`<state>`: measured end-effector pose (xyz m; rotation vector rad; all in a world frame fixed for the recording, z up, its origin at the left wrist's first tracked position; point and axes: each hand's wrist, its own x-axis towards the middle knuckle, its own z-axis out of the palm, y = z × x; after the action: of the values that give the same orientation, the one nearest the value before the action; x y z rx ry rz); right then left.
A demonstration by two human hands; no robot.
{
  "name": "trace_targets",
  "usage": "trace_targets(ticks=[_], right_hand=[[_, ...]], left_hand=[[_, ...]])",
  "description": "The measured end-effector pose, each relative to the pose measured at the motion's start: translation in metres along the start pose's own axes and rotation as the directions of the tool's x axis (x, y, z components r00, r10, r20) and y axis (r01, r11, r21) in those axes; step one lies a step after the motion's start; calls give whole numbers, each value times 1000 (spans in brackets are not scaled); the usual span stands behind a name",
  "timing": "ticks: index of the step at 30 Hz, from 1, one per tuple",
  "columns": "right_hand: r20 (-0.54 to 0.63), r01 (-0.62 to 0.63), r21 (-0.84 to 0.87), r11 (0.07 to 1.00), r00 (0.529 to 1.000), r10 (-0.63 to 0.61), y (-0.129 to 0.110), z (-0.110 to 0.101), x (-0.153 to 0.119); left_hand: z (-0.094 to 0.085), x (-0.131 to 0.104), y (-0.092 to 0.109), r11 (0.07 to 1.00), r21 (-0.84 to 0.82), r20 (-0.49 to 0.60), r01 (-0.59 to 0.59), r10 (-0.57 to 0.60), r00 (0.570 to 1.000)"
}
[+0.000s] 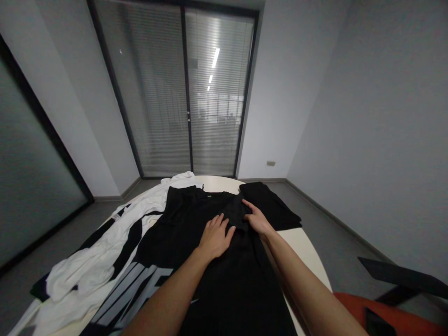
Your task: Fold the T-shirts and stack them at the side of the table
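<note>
A black T-shirt with large grey lettering lies spread over the table, its collar at the far end. My left hand rests palm down on the chest of the shirt, fingers spread. At the shirt's right shoulder, my right hand has its thumb and fingers around the edge of the sleeve, which is folded inward. The fingertips of that hand are partly hidden by the dark cloth. Beyond it, to the right, sits a folded black garment.
White and black clothes lie heaped along the left side of the pale round table. A red chair with a black armrest stands at the lower right. Glass panels with blinds are behind the table.
</note>
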<state>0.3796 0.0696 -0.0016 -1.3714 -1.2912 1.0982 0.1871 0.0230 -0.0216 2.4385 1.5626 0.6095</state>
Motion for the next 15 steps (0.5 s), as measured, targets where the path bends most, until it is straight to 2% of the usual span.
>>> trace_targets(ticks=[4, 9, 15], right_hand=[[115, 107, -20, 994, 988, -104, -8, 7, -3], [201, 309, -205, 928, 942, -269, -24, 19, -2], [298, 355, -353, 866, 920, -255, -34, 46, -9]], left_hand=[[-2, 3, -3, 998, -56, -27, 38, -39, 999], [-2, 11, -15, 912, -395, -26, 112, -133, 991], [5, 21, -31, 795, -571, -44, 204, -278, 959]])
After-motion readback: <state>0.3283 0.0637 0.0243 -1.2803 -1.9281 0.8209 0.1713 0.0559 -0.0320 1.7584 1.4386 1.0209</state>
